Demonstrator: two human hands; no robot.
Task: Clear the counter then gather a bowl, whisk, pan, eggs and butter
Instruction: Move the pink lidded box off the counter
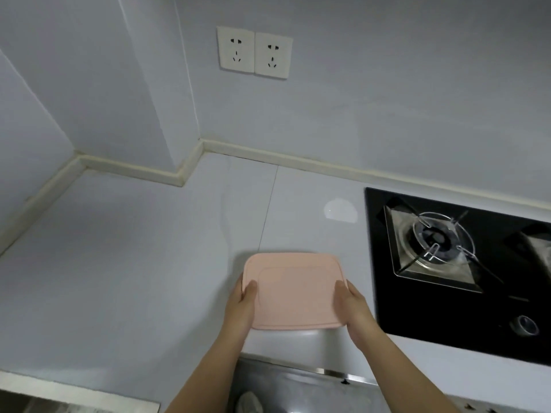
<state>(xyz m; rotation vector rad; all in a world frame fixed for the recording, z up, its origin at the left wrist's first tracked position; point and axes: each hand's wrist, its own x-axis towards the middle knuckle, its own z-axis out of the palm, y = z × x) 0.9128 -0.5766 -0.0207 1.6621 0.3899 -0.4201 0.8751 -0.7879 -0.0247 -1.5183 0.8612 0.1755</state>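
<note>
Head view: your left hand (243,305) and right hand (354,308) grip the pink lid (295,290) by its 9 o'clock and 3 o'clock edges, with thumbs on top and fingers hidden underneath. The lid is at 6 o'clock in the view, level, over the front of the white counter (134,263). You cannot tell whether it touches the counter. The black gas stove (447,248) lies at 4 o'clock, apart from the lid. Two wall sockets (255,53) are at 12 o'clock.

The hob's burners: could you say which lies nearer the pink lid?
The left burner, fully in view; the other burner is cut off at the right edge.
</note>
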